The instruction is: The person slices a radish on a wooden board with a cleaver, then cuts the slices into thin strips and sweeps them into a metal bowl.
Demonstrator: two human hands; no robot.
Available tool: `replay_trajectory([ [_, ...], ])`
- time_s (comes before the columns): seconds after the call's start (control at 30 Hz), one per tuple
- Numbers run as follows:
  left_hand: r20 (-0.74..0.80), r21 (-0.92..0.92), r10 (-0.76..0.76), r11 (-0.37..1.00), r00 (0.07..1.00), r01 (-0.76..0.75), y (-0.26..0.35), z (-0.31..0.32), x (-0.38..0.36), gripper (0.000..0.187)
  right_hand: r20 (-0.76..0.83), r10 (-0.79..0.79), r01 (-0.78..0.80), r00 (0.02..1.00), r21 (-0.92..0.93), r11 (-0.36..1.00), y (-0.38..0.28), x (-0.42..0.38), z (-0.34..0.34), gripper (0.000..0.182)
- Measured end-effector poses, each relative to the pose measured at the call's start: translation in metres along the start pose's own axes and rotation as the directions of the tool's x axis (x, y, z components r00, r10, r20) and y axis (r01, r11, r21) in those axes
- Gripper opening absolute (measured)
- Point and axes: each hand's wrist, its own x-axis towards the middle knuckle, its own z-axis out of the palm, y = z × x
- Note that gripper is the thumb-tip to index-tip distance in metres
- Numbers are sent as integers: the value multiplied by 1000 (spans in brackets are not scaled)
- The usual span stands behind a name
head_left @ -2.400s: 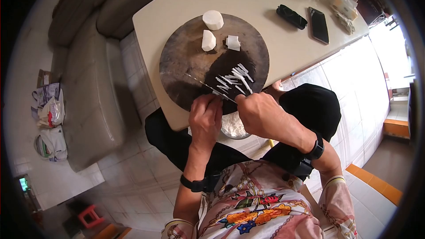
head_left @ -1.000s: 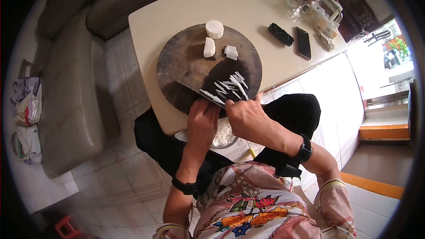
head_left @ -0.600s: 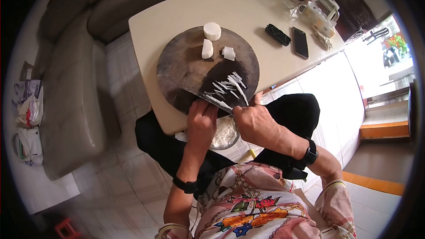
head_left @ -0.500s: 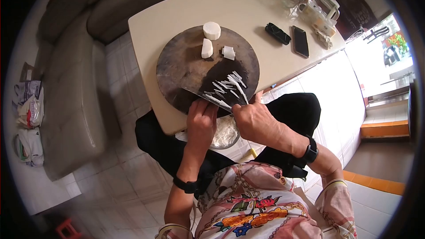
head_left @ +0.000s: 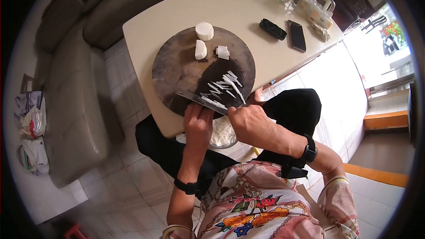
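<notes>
My right hand (head_left: 248, 120) is wrapped round the handle end of a knife (head_left: 201, 100), whose blade reaches left across the near edge of a round cutting board (head_left: 172, 68). Against the near side of the blade are the closed fingers of my left hand (head_left: 198, 118); what they hold, if anything, is hidden. Beyond the blade lie several thin white strips (head_left: 228, 83). Farther back on the board are a thick white round piece (head_left: 204, 31), a half piece (head_left: 200, 50) and a small stack of white slices (head_left: 222, 52). Below the board edge, a bowl (head_left: 223, 133) holds white shreds.
On the cream table (head_left: 155, 15), a black glasses case or similar object (head_left: 272, 29) and a phone (head_left: 296, 36) lie at the right. Behind them stand a clear jug and plastic items. A grey sofa (head_left: 75, 110) is at the left.
The view has shifted slightly, moving the board and table a little up and left in the picture. Both hands remain at the knife by the board's near edge, the blade lying similarly.
</notes>
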Motion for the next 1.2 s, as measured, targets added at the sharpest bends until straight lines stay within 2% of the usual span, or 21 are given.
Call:
replay_trajectory([
  [0.1, 24, 16, -10, 1000, 1000, 9, -2, 0, -1, 20, 7, 49, -49, 999, 13, 999, -8, 8, 6, 12],
  [0.17, 47, -27, -6, 1000, 999, 7, 1, -6, 2, 24, -119, 1, 4, 993, 37, 999, -8, 19, 14, 12],
  [0.23, 69, -63, -3, 998, 998, 7, 1, -9, 2, 28, -99, -7, 12, 995, 52, 999, -6, 24, 14, 12],
  [0.3, 58, -74, -7, 997, 998, 11, -3, -9, -4, 20, -126, -10, 23, 992, 101, 995, -4, 21, 11, 13],
  [0.37, 73, -49, -9, 999, 997, 12, -3, -7, -6, 21, -93, -20, 26, 995, 59, 998, -6, 10, 5, 13],
  [0.43, 87, -30, -7, 1000, 996, 10, -3, -7, -6, 21, 32, 39, -39, 999, 5, 999, -10, 1, -2, 13],
  [0.6, 85, -72, 2, 997, 996, 4, -3, -8, -3, 22, -52, -3, 5, 999, 37, 999, -6, 13, 8, 13],
  [0.77, 53, -31, 7, 999, 999, -5, 0, -7, -3, 20, -132, -49, 59, 990, 73, 996, -4, 18, 13, 12],
  [0.83, 53, -32, 2, 999, 999, -1, -2, -5, -7, 20, -126, -22, 30, 992, 55, 998, -6, 5, 10, 14],
  [0.9, 51, -39, 4, 999, 999, -2, -5, -3, -8, 26, -26, 23, -22, 999, 20, 1000, -8, -3, 5, 15],
  [1.07, 54, -51, 22, 999, 998, -19, -4, -6, -5, 26, -58, 10, -11, 998, -13, 1000, -14, 9, 14, 11],
  [1.13, 55, -54, 13, 999, 998, -10, -3, -7, -7, 27, -105, -47, 42, 993, -50, 998, -13, 21, 16, 10],
  [1.2, 118, -39, -25, 999, 993, 30, -5, -9, -12, 27, -116, -35, 35, 993, -3, 999, -10, 23, 14, 9],
])
